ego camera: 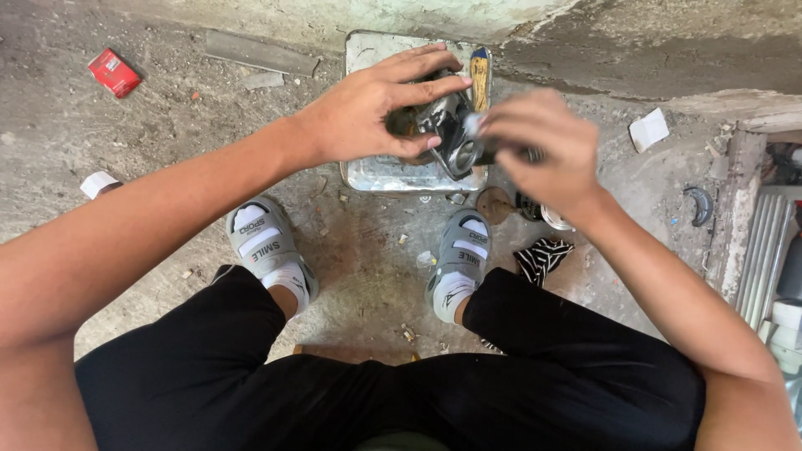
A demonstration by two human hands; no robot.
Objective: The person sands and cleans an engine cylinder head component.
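My left hand (380, 108) grips a dark greasy metal part (447, 134) and holds it above a shallow metal tray (376, 174) on the concrete floor. My right hand (543, 146) is closed on a small dark tool or piece pressed against the right side of that part; motion blur hides what it is. A wooden-handled brush (479, 77) lies along the tray's right edge. I sit with my knees apart and both feet in grey sandals just in front of the tray.
A red box (114, 72) lies at the far left and a white scrap (98, 184) nearer. By my right foot are a round wooden disc (494, 205), small metal rings (555, 219) and a striped cloth (543, 257). A wall base runs behind, and ribbed metal items stand at right.
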